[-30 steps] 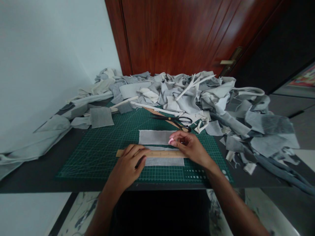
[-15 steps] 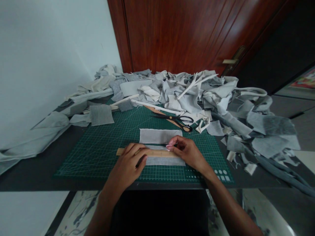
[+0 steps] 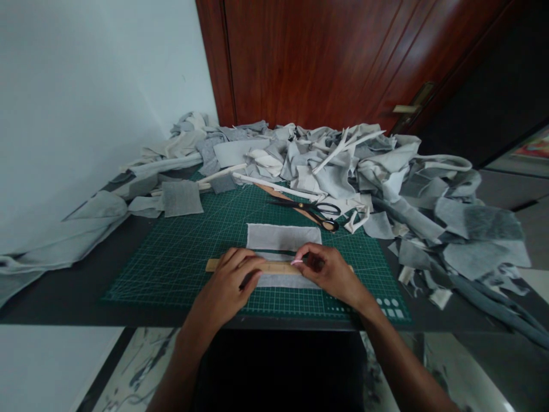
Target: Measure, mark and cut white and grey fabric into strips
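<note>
A wooden ruler (image 3: 277, 267) lies crosswise over a pale grey piece of cloth (image 3: 285, 281), which shows along both long sides of it. My left hand (image 3: 234, 280) holds the ruler down near its left end, fingers on top and thumb at the near side. Pinched in my right hand (image 3: 329, 270) is a small pinkish-white piece of tailor's chalk (image 3: 296, 262), close to the ruler's far edge. This hand covers much of the ruler's right part. Just beyond lies a second grey cloth piece (image 3: 283, 236), apart from the first by a narrow gap.
Under everything is a green cutting mat (image 3: 171, 269) on a dark table (image 3: 77, 300). Black-handled scissors (image 3: 315, 209) rest behind the cloth, across a brown strip (image 3: 266, 188). Heaped grey and white fabric scraps (image 3: 240, 153) line the back and both sides. A wooden door (image 3: 309, 63) stands behind.
The view has shifted slightly, moving the scene a little rightward. My right hand's fingers have curled and tilted the chalk slightly at the ruler. My left hand stays on the ruler.
</note>
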Demonstrator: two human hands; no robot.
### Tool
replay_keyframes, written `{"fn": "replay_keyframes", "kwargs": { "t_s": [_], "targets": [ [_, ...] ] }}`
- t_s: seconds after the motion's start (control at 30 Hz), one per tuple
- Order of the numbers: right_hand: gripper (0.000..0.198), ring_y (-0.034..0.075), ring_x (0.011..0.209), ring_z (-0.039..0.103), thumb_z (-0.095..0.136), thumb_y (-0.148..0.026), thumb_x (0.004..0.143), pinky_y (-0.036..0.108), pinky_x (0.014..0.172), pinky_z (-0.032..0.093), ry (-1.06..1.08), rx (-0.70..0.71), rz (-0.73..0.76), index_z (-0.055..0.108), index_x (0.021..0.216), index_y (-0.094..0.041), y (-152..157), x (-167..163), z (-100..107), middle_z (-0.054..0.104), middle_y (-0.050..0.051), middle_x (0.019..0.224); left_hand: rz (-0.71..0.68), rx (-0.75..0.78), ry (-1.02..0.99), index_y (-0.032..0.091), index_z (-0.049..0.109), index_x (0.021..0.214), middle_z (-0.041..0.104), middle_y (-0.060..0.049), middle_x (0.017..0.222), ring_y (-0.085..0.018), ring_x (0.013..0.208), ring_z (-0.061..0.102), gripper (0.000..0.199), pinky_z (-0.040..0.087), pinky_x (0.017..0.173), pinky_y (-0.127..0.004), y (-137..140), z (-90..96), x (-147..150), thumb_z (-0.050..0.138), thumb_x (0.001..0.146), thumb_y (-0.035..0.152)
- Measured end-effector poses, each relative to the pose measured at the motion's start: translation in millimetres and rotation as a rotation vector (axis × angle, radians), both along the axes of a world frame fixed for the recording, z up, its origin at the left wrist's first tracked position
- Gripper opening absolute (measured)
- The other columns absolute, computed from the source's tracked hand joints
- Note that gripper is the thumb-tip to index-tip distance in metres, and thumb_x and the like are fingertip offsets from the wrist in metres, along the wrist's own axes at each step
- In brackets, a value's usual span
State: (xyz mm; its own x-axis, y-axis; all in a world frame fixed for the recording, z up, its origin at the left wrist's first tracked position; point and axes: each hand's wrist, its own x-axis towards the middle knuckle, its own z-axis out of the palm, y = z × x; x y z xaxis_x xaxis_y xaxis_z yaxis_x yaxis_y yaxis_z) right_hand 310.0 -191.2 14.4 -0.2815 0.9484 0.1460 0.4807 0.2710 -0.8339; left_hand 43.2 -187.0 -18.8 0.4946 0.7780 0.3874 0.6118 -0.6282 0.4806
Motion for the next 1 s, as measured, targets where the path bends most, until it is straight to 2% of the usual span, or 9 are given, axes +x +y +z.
{"fn": "replay_keyframes", "kwargs": {
  "t_s": [0.2, 0.4, 0.6, 0.8, 1.0],
  "targets": [
    [0.015, 0.011, 0.062, 0.059, 0.070, -0.029, 0.097, 0.023, 0.058, 0.043, 0.027, 0.054, -0.044, 0.075, 0.108, -0.020, -6.1, 5.0, -1.0, 0.075, 0.001, 0.088, -0.003, 0.001, 0.005, 0.025, 0.069, 0.121, 0.066, -0.004, 0.117, -0.024, 0.115, 0.056, 0.021, 0.046, 0.102, -0.040, 0.2, 2.1, 0.1, 0.056, 0.106, 0.021],
    [0.009, 0.014, 0.073, 0.065, 0.066, -0.022, 0.099, 0.025, 0.066, 0.046, -0.005, 0.101, 0.007, 0.075, 0.099, -0.020, -15.4, -1.7, -3.4, 0.076, 0.003, 0.092, -0.001, 0.039, 0.046, 0.026, 0.071, 0.120, 0.066, -0.004, 0.116, -0.025, 0.114, 0.056, 0.020, 0.046, 0.101, -0.043, -0.2, 4.4, 0.7, 0.057, 0.106, 0.022],
    [0.008, 0.017, 0.087, 0.069, 0.066, -0.016, 0.097, 0.027, 0.079, 0.050, 0.004, 0.134, 0.045, 0.072, 0.095, -0.020, -18.9, -15.4, -10.8, 0.073, 0.003, 0.096, -0.104, 0.011, 0.009, 0.024, 0.070, 0.123, 0.069, -0.004, 0.122, -0.023, 0.120, 0.057, 0.024, 0.048, 0.107, -0.040, -0.2, 3.8, 1.4, 0.053, 0.107, 0.018],
    [0.009, 0.014, 0.077, 0.066, 0.068, -0.014, 0.095, 0.025, 0.070, 0.046, -0.014, 0.139, 0.042, 0.074, 0.095, -0.021, -16.8, -18.8, -14.2, 0.073, 0.002, 0.092, -0.167, 0.004, 0.017, 0.026, 0.066, 0.137, 0.070, -0.003, 0.138, -0.021, 0.133, 0.060, 0.031, 0.046, 0.120, -0.043, -0.2, -4.6, -0.1, 0.052, 0.109, 0.023],
    [0.009, 0.013, 0.072, 0.062, 0.069, -0.014, 0.094, 0.024, 0.066, 0.044, -0.047, 0.150, 0.028, 0.075, 0.095, -0.021, -14.9, -22.4, -19.2, 0.072, 0.002, 0.092, -0.250, -0.013, 0.114, 0.025, 0.058, 0.150, 0.059, -0.003, 0.154, -0.020, 0.146, 0.054, 0.040, 0.042, 0.126, -0.044, 2.1, -8.3, -1.5, 0.051, 0.110, 0.025]
  ]
}}
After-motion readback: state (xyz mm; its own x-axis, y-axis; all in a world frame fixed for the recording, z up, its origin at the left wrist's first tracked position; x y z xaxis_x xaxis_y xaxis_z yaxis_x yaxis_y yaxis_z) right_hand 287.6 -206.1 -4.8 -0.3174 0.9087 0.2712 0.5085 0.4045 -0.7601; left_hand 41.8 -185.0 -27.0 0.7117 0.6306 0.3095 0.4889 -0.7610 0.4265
